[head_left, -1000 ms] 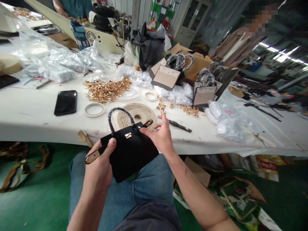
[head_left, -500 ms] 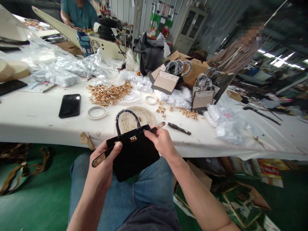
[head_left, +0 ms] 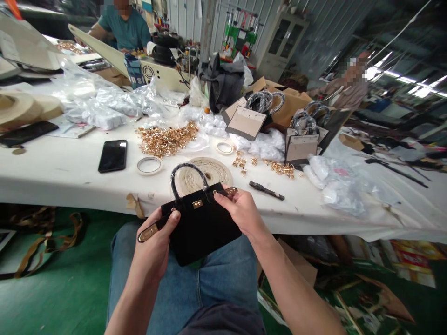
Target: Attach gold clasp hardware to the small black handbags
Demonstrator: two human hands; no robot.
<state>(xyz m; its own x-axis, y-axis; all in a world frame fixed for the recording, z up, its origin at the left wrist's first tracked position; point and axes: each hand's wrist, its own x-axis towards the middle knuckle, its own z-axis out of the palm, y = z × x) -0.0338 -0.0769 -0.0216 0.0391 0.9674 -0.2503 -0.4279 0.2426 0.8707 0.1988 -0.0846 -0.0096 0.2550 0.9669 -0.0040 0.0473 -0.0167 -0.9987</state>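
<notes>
Over my lap is a black handbag panel (head_left: 206, 228) with a gold lock plate (head_left: 197, 204) and a curved, plastic-wrapped handle (head_left: 188, 168). My left hand (head_left: 158, 235) is closed on its left edge, thumb on the front near the handle's base. A black strap with a gold metal tip (head_left: 149, 231) sticks out leftward from under that thumb. Gripping the upper right corner is my right hand (head_left: 240, 207), its thumb by a small gold stud. The right strap's metal-tipped end (head_left: 231, 190) lies against those fingers, partly hidden.
On the white table (head_left: 70, 179) are a webbing roll (head_left: 221, 172), a tape ring (head_left: 149, 165), a phone (head_left: 112, 156), gold fasteners (head_left: 167, 139) and a dark slim tool (head_left: 266, 190). Bag panels with handles (head_left: 246, 122) stand at the back right. A person (head_left: 124, 28) sits across the table.
The right strap's end has swung down and inward against my right fingers. My left hand keeps its hold on the panel. The whole view has shifted slightly.
</notes>
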